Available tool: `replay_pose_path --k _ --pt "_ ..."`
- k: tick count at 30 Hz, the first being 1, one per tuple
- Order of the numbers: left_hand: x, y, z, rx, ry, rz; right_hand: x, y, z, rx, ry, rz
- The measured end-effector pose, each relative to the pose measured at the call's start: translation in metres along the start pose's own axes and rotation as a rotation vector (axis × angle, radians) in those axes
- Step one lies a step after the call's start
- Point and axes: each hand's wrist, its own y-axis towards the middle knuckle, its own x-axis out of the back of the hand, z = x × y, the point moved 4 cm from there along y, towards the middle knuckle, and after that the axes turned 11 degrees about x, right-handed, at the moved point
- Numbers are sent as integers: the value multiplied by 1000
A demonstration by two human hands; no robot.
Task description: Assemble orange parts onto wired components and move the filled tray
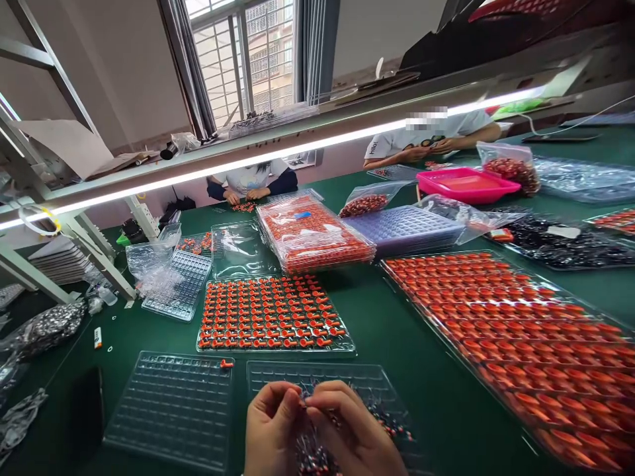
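Note:
Both of my hands meet above a clear tray (pixel 268 371) that holds a pile of small dark and red parts (pixel 391 423). My left hand (pixel 272 423) pinches with thumb and forefinger. Fingertip to fingertip with it, my right hand (pixel 352 426) is also closed. Whatever sits between the fingertips is too small and hidden to name. To the left lies a clear gridded tray (pixel 169 410) with one orange part (pixel 226 364) at its top right corner. Just beyond my hands, a tray of orange parts (pixel 270 311) shows rows of them.
A large tray of orange parts (pixel 516 317) spans the right. Behind are stacked orange trays (pixel 312 231), purple trays (pixel 407 225) and a pink tray (pixel 466 184). A dark phone (pixel 86 410) lies left. Two people sit across the table under a lit shelf beam (pixel 297 147).

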Motion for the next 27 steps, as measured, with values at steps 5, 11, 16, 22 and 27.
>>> replay_pose_path --k 5,11,16,22,27 --pt "4 -2 -2 -19 69 -5 -1 0 -3 -35 7 -24" --pt "-3 -9 -8 -85 63 -86 -4 0 -2 -59 44 -62" --pt "-12 -14 -11 -73 -1 -113 -8 -2 -3 -84 114 -75" --pt "-13 -15 -10 -65 -38 -116 -10 -5 -9 -91 122 -91" --pt "-12 -14 -11 -70 -41 -135 -11 -5 -12 -114 129 -107"
